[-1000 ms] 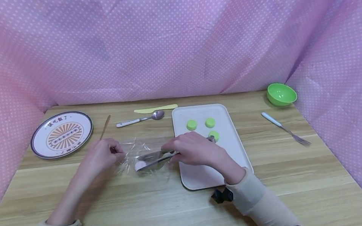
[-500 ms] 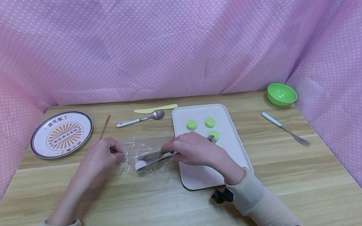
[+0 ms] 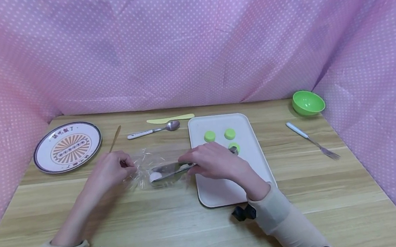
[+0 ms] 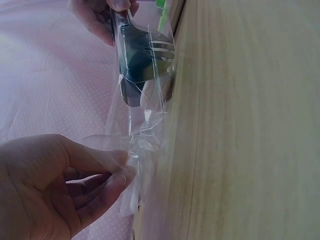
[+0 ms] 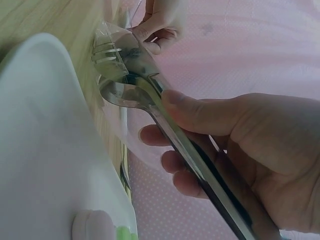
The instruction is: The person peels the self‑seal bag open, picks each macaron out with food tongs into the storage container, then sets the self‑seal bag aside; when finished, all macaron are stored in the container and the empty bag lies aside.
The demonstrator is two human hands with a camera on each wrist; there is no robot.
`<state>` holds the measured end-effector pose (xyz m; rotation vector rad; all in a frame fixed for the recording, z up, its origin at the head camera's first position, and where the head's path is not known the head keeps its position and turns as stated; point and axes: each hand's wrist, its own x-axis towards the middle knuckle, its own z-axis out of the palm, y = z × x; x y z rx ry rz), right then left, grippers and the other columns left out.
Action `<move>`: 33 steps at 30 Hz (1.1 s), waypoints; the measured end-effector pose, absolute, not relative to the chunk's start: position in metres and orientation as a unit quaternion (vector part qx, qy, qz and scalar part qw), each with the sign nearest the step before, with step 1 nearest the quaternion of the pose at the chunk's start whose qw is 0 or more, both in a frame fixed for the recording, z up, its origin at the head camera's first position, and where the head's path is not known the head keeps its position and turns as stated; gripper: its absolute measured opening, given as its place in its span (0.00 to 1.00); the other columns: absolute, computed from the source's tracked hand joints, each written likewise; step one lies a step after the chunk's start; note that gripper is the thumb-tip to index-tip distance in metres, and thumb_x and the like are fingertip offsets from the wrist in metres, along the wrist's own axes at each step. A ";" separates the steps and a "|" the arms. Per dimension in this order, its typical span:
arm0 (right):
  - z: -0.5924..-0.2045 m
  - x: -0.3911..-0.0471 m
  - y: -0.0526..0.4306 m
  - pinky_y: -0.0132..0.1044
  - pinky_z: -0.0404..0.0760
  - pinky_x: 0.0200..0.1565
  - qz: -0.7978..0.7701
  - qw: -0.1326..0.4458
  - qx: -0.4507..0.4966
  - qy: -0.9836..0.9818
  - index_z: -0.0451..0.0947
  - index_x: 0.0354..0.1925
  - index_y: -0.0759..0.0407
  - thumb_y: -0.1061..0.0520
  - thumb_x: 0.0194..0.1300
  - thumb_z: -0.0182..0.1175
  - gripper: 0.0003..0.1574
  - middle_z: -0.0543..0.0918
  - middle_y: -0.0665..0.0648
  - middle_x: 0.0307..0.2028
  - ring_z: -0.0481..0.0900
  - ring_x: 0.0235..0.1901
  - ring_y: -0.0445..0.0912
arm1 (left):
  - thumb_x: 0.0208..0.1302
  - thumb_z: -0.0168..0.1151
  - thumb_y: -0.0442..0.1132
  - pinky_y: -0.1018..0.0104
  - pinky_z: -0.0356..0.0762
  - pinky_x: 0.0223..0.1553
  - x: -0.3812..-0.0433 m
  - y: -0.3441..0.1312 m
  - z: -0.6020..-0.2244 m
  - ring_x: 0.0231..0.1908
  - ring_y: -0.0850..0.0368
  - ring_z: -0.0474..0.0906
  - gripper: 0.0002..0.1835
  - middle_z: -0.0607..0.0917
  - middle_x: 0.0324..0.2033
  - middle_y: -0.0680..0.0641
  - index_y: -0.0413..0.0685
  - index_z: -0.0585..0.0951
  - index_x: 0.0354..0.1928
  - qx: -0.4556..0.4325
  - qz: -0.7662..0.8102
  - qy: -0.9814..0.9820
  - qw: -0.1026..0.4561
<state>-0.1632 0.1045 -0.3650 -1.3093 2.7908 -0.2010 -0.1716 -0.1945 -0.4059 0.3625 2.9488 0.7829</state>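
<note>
A clear plastic bag (image 3: 143, 168) lies between the hands. My left hand (image 3: 108, 170) pinches its left end between thumb and fingertips, as the left wrist view also shows. My right hand (image 3: 216, 160) reaches over the tray and grips metal serving tongs (image 5: 182, 150), with thumb on one side and fingers on the other. One tong end is slotted like a fork, and the ends sit within the bag. A pale round piece (image 3: 155, 176), like a macaron, is in the bag at the tong tips. Whether the tongs touch it I cannot tell.
Green round pieces (image 3: 209, 136) sit on a white tray (image 3: 216, 194) under the right hand. Behind lie a spoon (image 3: 172, 125) and a yellow knife (image 3: 171, 119). A patterned plate (image 3: 67, 147) stands left; a green bowl (image 3: 308, 103) and a fork (image 3: 309, 138) are right.
My right hand and the tongs have shifted slightly to the right, and the pale round piece and bag have shifted slightly up and right. My left hand stays in place.
</note>
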 end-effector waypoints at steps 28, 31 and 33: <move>-0.353 -0.170 0.144 0.34 0.72 0.30 -0.092 0.011 -0.347 0.933 0.78 0.49 0.38 0.50 0.58 0.65 0.18 0.81 0.39 0.32 0.72 0.27 0.37 | 0.51 0.68 0.40 0.66 0.71 0.29 -0.172 -0.197 -0.406 0.25 0.59 0.75 0.02 0.84 0.26 0.51 0.53 0.83 0.24 0.101 0.266 0.958 0.038; -0.351 -0.170 0.157 0.36 0.75 0.33 -0.092 0.005 -0.334 0.938 0.78 0.50 0.40 0.49 0.59 0.64 0.19 0.83 0.40 0.35 0.75 0.29 0.38 | 0.52 0.67 0.40 0.66 0.70 0.30 -0.172 -0.198 -0.405 0.26 0.59 0.75 0.03 0.84 0.26 0.51 0.53 0.83 0.24 0.100 0.266 0.958 0.036; -0.348 -0.169 0.165 0.38 0.76 0.35 -0.099 0.007 -0.323 0.941 0.78 0.51 0.41 0.49 0.60 0.64 0.19 0.84 0.40 0.38 0.77 0.32 0.38 | 0.52 0.67 0.40 0.66 0.71 0.29 -0.172 -0.199 -0.404 0.25 0.58 0.75 0.02 0.84 0.26 0.50 0.52 0.83 0.25 0.097 0.269 0.957 0.038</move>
